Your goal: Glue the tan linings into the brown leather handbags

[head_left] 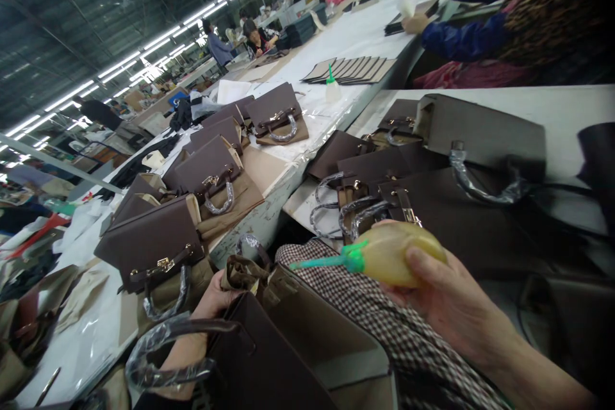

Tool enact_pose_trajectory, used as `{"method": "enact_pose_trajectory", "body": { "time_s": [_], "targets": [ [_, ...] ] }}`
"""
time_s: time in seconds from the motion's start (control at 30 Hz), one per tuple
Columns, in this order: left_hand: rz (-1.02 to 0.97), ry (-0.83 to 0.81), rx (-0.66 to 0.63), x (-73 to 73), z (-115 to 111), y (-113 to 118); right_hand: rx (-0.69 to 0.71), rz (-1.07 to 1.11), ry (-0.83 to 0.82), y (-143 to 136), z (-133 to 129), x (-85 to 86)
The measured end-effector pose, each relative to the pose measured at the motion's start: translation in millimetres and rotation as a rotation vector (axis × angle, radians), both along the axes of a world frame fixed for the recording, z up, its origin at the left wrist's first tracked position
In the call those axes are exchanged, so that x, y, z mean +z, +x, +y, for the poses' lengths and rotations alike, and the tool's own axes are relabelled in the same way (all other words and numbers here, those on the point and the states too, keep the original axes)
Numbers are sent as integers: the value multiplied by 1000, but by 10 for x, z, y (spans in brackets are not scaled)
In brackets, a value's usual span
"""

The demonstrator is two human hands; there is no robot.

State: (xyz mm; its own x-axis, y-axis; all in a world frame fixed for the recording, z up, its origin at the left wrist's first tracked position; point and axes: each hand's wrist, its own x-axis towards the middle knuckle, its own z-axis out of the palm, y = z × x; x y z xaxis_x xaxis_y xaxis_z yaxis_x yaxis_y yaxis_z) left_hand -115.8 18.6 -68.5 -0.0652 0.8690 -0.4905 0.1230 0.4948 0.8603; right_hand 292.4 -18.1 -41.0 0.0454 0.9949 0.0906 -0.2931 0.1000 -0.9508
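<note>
Head view, as I observe it remotely: my right hand [446, 298] is closed around a yellow squeeze bottle [394, 255], fingers wrapped over its bulb. The bottle's long axis lies nearly level, its green nozzle [319, 262] pointing left across the picture, tip slightly lower than the bulb. The bottle is held in the air above my lap, over a checked cloth [365, 307].

Below and left of the bottle stands an open dark brown handbag [269, 359], mouth up. My left hand [211, 304] is at the bag's near left wall, beside its plastic-wrapped handle [163, 349]; the bag hides most of the fingers, so I cannot tell whether that hand is gripping or merely resting.

Left of the bottle, a long counter [269, 166] carries a row of finished brown handbags [154, 240] lying flat, handles wrapped in film. Behind the bottle, more dark bags [432, 205] lie piled on a second counter [567, 109]. Further back from the bottle, a co-worker's blue sleeves [466, 38] rest on the counter, hands on flat pieces. A stack of flat panels [350, 70] lies near them.
</note>
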Motion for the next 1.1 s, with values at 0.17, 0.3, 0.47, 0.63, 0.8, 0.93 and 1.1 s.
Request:
{"method": "enact_pose_trajectory", "body": {
  "time_s": [0.17,0.3,0.47,0.63,0.8,0.93,1.1],
  "targets": [
    [-45,21,2,-37,-8,66,47,-262,192,75,-68,-168],
    [-65,48,-15,-12,-57,150,83,-395,427,69,-26,-189],
    [-71,49,-34,-9,-29,176,102,-415,499,41,26,-254],
    [-64,17,-34,-49,62,149,99,-410,547,35,59,-222],
    [-64,-43,-43,-60,133,166,83,-458,631,33,79,-229],
    [-75,-64,-67,-7,161,229,60,-556,635,74,44,-303],
    [-97,-36,-90,64,201,396,95,-703,646,184,62,-223]
  ]
}}
